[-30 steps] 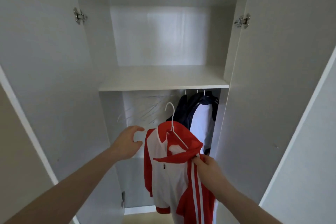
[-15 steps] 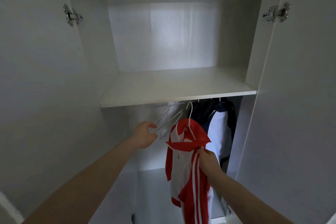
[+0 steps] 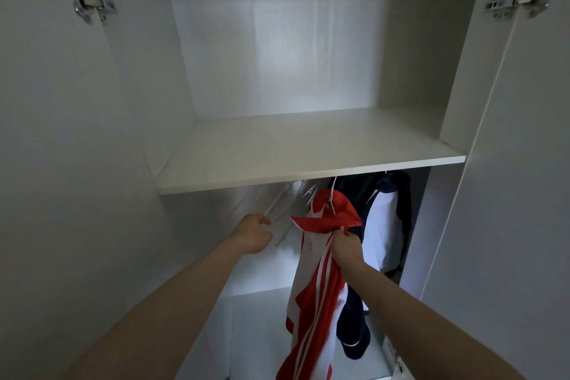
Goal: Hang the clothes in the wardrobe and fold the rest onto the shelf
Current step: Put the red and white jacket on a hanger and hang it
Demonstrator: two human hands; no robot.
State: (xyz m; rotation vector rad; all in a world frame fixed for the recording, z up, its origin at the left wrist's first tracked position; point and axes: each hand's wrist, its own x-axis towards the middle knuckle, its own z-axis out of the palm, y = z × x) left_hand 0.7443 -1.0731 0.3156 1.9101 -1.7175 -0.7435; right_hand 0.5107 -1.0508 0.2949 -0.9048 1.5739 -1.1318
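Red-and-white striped jacket (image 3: 320, 281), pinched at its shoulder by the right hand (image 3: 345, 245), hooks easiest while the left hand (image 3: 253, 237) grips the empty white wire hangers (image 3: 279, 210) aside.

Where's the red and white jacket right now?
In the head view, the red and white jacket hangs below the shelf, right of centre, gripped by the right hand, just left of the navy and white clothes.

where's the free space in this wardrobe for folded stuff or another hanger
The shelf is bare from wall to wall. Below it, the right side is crowded with the navy and white jacket and the red and white jacket; the left, beyond the empty hangers, is free.
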